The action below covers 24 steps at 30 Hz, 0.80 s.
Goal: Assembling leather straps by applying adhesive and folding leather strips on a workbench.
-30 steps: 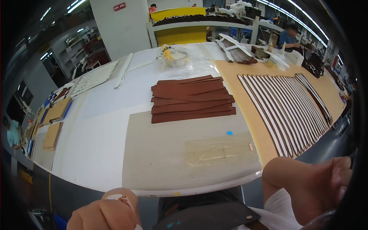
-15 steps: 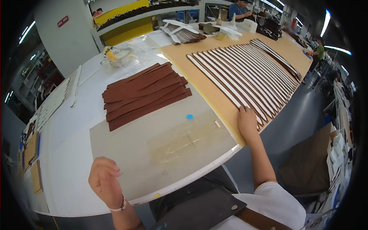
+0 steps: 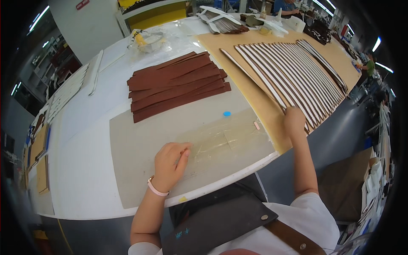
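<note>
The outermost white-and-brown strip (image 3: pixel 254 80) now lies apart from its row (image 3: pixel 293 76), where half a second ago it sat in line with the others. Its near end is at the fingers of the right hand (image 3: pixel 294 121); from there it runs away from the person and to the left, narrow and bowed, as though turned on its edge. Those fingers are bent in and appear to pinch that end with little or no gap, though the back of the hand hides the thumb. The rest of the row lies just to the right of these fingers on the tan sheet (image 3: pixel 255 97), so this one strip looks to be handled singly while the others keep their order.

The left hand (image 3: pixel 169 162) has moved too: from near the left edge of the grey sheet (image 3: pixel 131 157) it has come further in over that sheet, closer to the right hand. Its fingers are curled, thumb close to the fingertips; whether anything small is between them is not clear. They are beside the clear film (image 3: pixel 212 148), well apart from the strip.

The stack of brown strips (image 3: pixel 176 83) lies beyond the left fingers, untouched. A blue disc (image 3: pixel 227 113) and a small pink piece (image 3: pixel 256 126) lie between the two hands, the pink piece nearer the right fingers. The white desk (image 3: pixel 80 161) carries all this.
</note>
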Motion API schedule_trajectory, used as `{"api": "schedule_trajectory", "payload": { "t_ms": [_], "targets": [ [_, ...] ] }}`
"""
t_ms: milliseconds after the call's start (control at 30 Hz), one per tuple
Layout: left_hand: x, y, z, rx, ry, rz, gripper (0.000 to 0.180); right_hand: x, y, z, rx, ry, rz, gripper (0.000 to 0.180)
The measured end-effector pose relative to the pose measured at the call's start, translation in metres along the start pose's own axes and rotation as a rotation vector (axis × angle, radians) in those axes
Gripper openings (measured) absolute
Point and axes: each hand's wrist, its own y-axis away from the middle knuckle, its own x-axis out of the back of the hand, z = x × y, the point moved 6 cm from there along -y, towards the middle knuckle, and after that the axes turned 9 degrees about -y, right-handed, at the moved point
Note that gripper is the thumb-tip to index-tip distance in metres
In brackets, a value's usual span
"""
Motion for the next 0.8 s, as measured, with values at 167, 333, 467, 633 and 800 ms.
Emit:
{"api": "schedule_trajectory", "payload": {
  "t_ms": [167,333,467,633,800],
  "targets": [
    [0.0,-0.009,0.022,-0.112,-0.224,0.023,0.071,0.155,0.039,-0.042,0.071,-0.337,0.666,0.022],
    [-0.031,-0.037,0.117,-0.457,0.105,0.167,0.112,0.235,0.138,-0.075,0.47,-0.725,1.26,0.042],
    [-0.065,-0.012,0.157,-0.575,0.125,0.091,0.109,0.214,0.161,-0.081,0.787,-0.758,1.414,0.05],
    [-0.033,-0.013,0.13,-0.434,-0.098,0.208,0.059,0.212,0.173,-0.057,0.638,-0.438,1.354,0.046],
    [0.079,0.023,0.092,-0.176,-0.682,0.327,0.055,0.166,0.154,-0.08,0.705,-0.573,1.001,0.041]
  ]
}}
